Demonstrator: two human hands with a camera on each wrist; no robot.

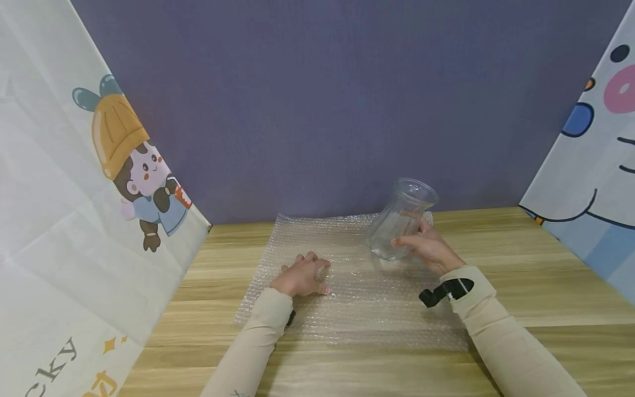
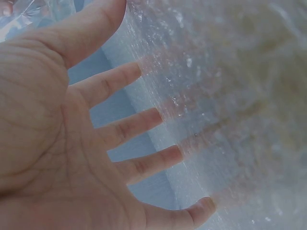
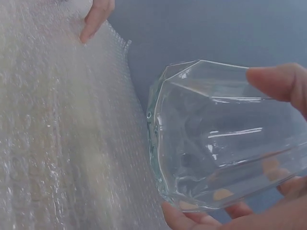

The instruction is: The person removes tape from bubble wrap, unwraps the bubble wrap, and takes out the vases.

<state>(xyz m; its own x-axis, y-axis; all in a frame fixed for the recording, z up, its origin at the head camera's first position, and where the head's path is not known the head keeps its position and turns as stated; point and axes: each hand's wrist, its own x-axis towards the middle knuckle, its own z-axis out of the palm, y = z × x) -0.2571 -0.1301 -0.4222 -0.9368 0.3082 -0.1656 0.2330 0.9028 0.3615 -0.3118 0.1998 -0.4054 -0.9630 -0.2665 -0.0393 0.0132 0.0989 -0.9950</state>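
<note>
A clear glass vase (image 1: 397, 226) with a flared rim is tilted over the far right part of a bubble wrap sheet (image 1: 347, 314). My right hand (image 1: 429, 245) grips its side, thumb on the near face and fingers round the back. In the right wrist view the faceted base of the vase (image 3: 206, 139) points toward the sheet. My left hand (image 1: 302, 275) rests on the left part of the bubble wrap, fingers spread. Seen from the left wrist, the fingertips of that hand (image 2: 96, 129) meet the bubble wrap (image 2: 230, 110), with nothing gripped.
The sheet lies flat on a wood-grain table (image 1: 198, 309). A dark blue-grey panel (image 1: 322, 110) rises behind the table. Pale printed cloths stand at both sides, the left cloth (image 1: 59, 220) with a cartoon figure and the right cloth (image 1: 565, 182) with cartoon shapes.
</note>
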